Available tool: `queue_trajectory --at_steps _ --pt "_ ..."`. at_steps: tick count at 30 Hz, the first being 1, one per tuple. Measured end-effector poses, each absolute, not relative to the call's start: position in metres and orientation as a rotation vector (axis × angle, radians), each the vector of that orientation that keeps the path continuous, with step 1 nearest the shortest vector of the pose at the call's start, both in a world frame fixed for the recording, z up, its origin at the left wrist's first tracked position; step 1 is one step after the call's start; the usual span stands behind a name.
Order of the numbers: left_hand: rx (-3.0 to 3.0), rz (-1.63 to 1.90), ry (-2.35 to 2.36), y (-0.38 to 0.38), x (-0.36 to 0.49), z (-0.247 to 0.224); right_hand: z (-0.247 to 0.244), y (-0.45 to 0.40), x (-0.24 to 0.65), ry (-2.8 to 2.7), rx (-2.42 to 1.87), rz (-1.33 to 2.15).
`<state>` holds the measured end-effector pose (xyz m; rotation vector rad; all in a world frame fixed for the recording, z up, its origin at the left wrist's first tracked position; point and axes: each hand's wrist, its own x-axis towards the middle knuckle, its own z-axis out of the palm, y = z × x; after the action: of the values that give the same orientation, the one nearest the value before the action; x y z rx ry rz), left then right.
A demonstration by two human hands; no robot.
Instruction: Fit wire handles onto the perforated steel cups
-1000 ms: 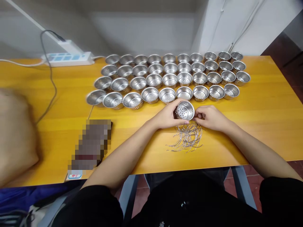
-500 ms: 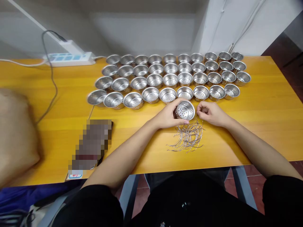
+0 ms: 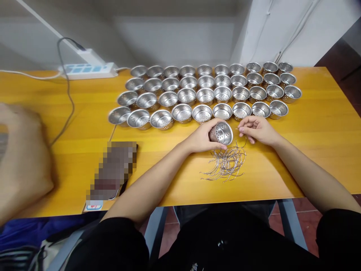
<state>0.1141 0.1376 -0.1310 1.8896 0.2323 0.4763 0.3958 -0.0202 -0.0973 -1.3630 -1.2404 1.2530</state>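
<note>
Two bare hands work above one yellow wooden table (image 3: 318, 150). The left hand (image 3: 200, 138) is closed around one perforated metal cup (image 3: 224, 132), thumb along the near side and fingers at the far side; this held cup is tilted, mouth facing right and near. The right hand (image 3: 258, 130), just right of the cup and apart from it, pinches one thin wire (image 3: 237, 129) between thumb and index finger, its other fingers loosely curled. One pile of curved wires (image 3: 225, 163) lies immediately near of the cup; the strands overlap and cannot be counted. On the far side stand 39 matching standing cups (image 3: 205, 96), mouths up, in four rows: ten, ten, ten, and nine in the near row. At far left lies one white power strip (image 3: 90, 71).
</note>
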Motion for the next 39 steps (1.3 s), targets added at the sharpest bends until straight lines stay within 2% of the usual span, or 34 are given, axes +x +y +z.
queue_trajectory --at_steps 13,39 --pt "1.844 0.484 0.176 0.146 0.113 -0.148 -0.104 -0.018 0.4 -1.168 -1.294 1.272" --pt "1.894 0.582 0.169 0.139 0.114 -0.143 -0.109 -0.017 0.405 -1.207 -1.157 1.218"
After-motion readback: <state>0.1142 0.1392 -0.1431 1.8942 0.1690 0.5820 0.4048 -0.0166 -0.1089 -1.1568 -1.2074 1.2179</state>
